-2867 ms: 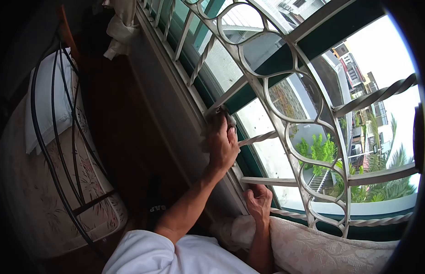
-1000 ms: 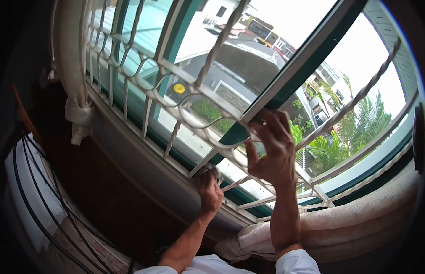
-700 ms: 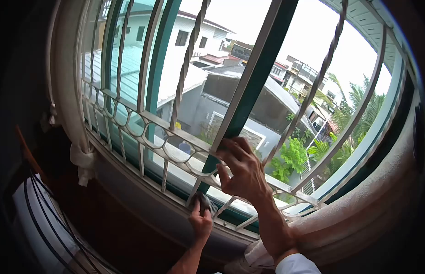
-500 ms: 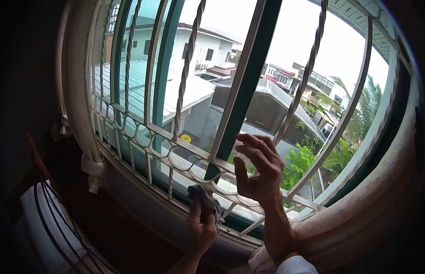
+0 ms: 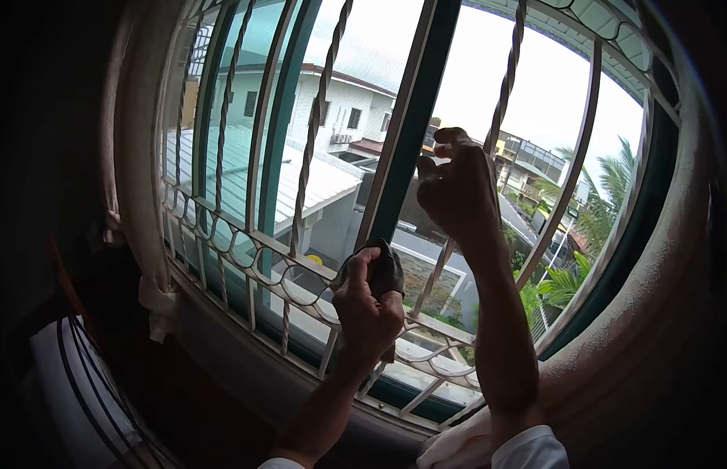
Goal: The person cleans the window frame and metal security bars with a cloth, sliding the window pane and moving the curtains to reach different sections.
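White sleeves (image 5: 529, 449): seen at the bottom edge, one on each arm.
Left hand (image 5: 369, 313): raised in front of the window, thumb and fingers pressed around a bunched cloth.
Cloth (image 5: 389, 270): held in the left hand, dark and folded, seen against the lower part of the green upright; whether the upright is touched cannot be told.
Right hand (image 5: 459, 191): lifted higher than the left and to its right, fingers loosely bent; whether they are closed on the twisted bar (image 5: 510, 70) behind them cannot be told.
Right curtain (image 5: 652, 297): hung in a thick pale roll along the right side, the right forearm seen just beside it.
Grille (image 5: 293, 252): formed of pale bars, some twisted, crossed low down by a band of ring shapes.
Green upright (image 5: 416, 117): set between the panes, tilted in view, backed by the outdoor light.
Bed (image 5: 47, 356): partly seen at lower left, its pale bedding crossed by dark curved rails.
Left curtain (image 5: 137, 172): gathered and knotted beside the grille.
Outside: a pale ribbed roof (image 5: 324, 187), a white house (image 5: 359, 98) and palm fronds (image 5: 617, 187) are seen.
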Tool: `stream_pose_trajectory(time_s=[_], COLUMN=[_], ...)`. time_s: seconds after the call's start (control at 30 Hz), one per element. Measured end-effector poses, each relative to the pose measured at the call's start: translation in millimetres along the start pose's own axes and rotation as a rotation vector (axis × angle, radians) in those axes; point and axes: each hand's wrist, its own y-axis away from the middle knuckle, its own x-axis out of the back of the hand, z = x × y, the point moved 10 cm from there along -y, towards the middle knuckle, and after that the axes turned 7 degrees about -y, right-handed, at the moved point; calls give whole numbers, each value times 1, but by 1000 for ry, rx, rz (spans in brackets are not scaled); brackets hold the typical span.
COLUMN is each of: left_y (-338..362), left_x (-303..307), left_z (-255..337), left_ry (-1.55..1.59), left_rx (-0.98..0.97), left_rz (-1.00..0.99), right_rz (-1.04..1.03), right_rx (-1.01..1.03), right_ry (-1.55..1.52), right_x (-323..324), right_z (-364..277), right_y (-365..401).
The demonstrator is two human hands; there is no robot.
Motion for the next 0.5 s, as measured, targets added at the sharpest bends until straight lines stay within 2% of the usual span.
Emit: stream_pose_trajectory(time_s=[0.03,0.07,0.1,0.17,0.2,0.23,0.33,0.5], left_y=[2,0,-3,-3,-3,-1,4,21], left_x=[-1,-1,1,2,2,2,2,-2], left_z=[-9,-7,-10,-15,-14,-12,-2,-3], left_ry=[46,49,78,137,136,121,57,55], left_rx=[91,85,129,200,199,173,129,143], left_rz=[-11,-17,-15,-24,-26,-17,-17,-68], right_rz=[5,14,-50,-12,18,12,110,64], right_rx=[-60,-122,-207,-151,-94,-200,-184,-253], right_ry=[77,156,62,67,66,58,80,4], right_x=[-6,-9,-19,-28,-31,-38,-36,-35], right_z=[4,9,19,25,20,31,30,33], right_y=[2,3,2,-2,-4,-7,-8,-11])
